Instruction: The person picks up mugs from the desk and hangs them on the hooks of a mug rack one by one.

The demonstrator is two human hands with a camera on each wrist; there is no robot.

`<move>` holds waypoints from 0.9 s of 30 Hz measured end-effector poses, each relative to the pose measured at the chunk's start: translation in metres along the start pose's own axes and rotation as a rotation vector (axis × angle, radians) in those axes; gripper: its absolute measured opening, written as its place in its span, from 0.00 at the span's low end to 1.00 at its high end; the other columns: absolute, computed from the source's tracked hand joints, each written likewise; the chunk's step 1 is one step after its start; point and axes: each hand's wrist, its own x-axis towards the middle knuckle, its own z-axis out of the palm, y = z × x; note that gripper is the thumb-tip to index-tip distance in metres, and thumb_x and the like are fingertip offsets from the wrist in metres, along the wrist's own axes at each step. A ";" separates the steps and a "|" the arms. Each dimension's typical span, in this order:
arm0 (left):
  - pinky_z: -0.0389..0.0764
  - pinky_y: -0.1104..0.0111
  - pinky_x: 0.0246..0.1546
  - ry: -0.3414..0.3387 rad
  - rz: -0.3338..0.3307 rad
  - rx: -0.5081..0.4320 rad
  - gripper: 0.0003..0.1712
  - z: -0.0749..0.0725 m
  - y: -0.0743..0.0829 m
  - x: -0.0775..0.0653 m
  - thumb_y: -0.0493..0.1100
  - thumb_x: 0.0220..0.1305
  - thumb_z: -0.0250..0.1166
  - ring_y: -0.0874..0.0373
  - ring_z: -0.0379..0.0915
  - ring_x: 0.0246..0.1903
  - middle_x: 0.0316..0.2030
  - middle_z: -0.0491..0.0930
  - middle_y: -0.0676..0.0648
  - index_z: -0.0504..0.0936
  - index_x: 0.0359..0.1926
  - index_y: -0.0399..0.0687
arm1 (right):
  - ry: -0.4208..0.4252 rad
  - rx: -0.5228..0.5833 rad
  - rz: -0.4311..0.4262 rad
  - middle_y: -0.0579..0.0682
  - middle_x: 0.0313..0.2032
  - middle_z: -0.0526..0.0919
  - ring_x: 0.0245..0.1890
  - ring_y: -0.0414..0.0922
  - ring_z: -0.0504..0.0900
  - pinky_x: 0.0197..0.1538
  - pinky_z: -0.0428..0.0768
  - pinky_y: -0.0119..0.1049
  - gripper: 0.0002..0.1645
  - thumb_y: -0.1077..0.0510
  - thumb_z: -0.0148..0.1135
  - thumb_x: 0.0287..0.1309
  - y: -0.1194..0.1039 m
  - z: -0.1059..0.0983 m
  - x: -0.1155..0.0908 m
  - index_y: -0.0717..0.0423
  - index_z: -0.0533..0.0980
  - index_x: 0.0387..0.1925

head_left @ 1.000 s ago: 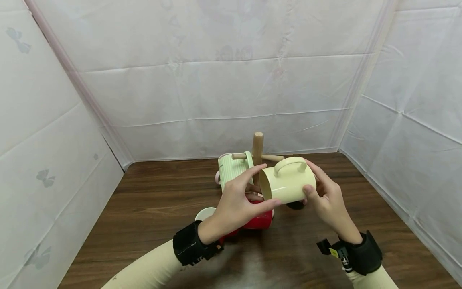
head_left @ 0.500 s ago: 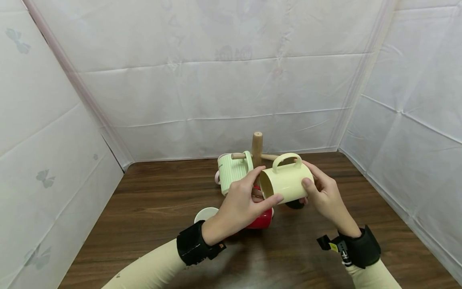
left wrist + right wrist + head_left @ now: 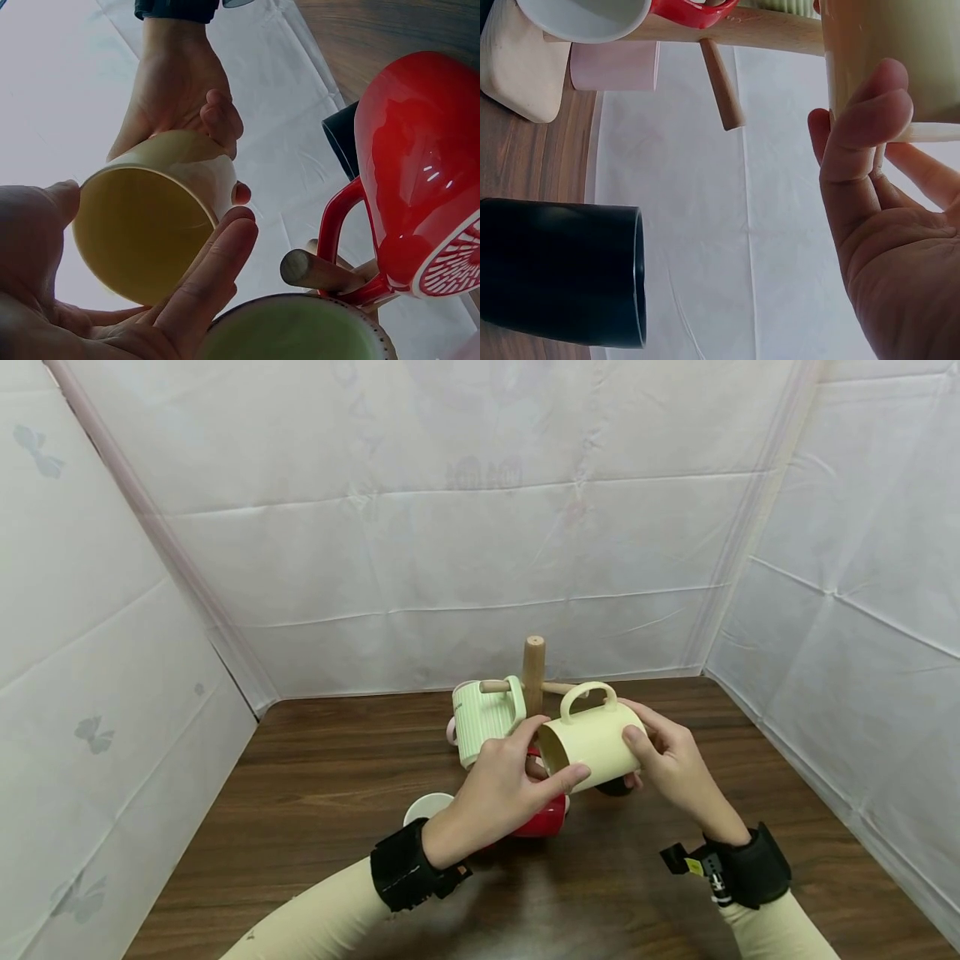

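Observation:
A pale yellow mug (image 3: pixel 600 743) is held on its side above the table, its mouth toward the left and its handle uppermost. My left hand (image 3: pixel 491 793) holds it at the mouth end, thumb and fingers spread around the rim (image 3: pixel 142 171). At the base end my right hand (image 3: pixel 675 768) grips it, thumb on the near side. Just behind stands a wooden mug tree (image 3: pixel 534 668). A ribbed green mug (image 3: pixel 480 724) hangs on its left peg. In the left wrist view, a peg passes through the handle of a red mug (image 3: pixel 424 165).
A bare wooden peg (image 3: pixel 724 90) juts out in the right wrist view. Near the tree are a black mug (image 3: pixel 562 274) and a pink mug (image 3: pixel 615 67). A cup's white mouth (image 3: pixel 426 807) shows left of my left wrist. White sheets (image 3: pixel 450 552) wall the brown table (image 3: pixel 330 777).
The yellow mug has turned in my hands, so its handle points more upward. It has shifted slightly left, my right hand moving along with it. The hanging mugs stay put.

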 end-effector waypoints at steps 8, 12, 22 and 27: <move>0.82 0.76 0.32 -0.006 -0.021 0.030 0.31 0.001 -0.002 0.000 0.62 0.64 0.71 0.74 0.82 0.27 0.30 0.86 0.52 0.75 0.56 0.47 | -0.050 0.011 0.042 0.54 0.21 0.77 0.12 0.49 0.77 0.16 0.76 0.39 0.23 0.60 0.49 0.78 0.005 0.000 0.002 0.54 0.73 0.70; 0.81 0.76 0.30 0.005 -0.013 0.053 0.31 0.001 -0.003 0.001 0.62 0.65 0.70 0.75 0.80 0.25 0.28 0.85 0.53 0.75 0.56 0.47 | -0.054 0.023 0.061 0.55 0.22 0.77 0.12 0.51 0.77 0.15 0.77 0.41 0.23 0.59 0.48 0.79 0.007 0.001 0.005 0.52 0.73 0.69; 0.82 0.75 0.32 -0.014 -0.010 0.085 0.46 -0.002 -0.005 -0.004 0.61 0.67 0.69 0.71 0.80 0.27 0.37 0.85 0.47 0.64 0.74 0.39 | -0.105 0.066 0.073 0.56 0.21 0.78 0.13 0.49 0.78 0.14 0.76 0.43 0.23 0.59 0.46 0.80 0.014 0.004 0.011 0.56 0.71 0.70; 0.84 0.73 0.35 -0.004 0.035 0.096 0.45 -0.004 -0.002 -0.012 0.53 0.68 0.71 0.62 0.84 0.33 0.43 0.84 0.44 0.62 0.76 0.37 | -0.121 0.057 0.085 0.56 0.20 0.79 0.14 0.50 0.78 0.15 0.77 0.45 0.23 0.57 0.46 0.81 0.016 0.004 0.015 0.54 0.71 0.71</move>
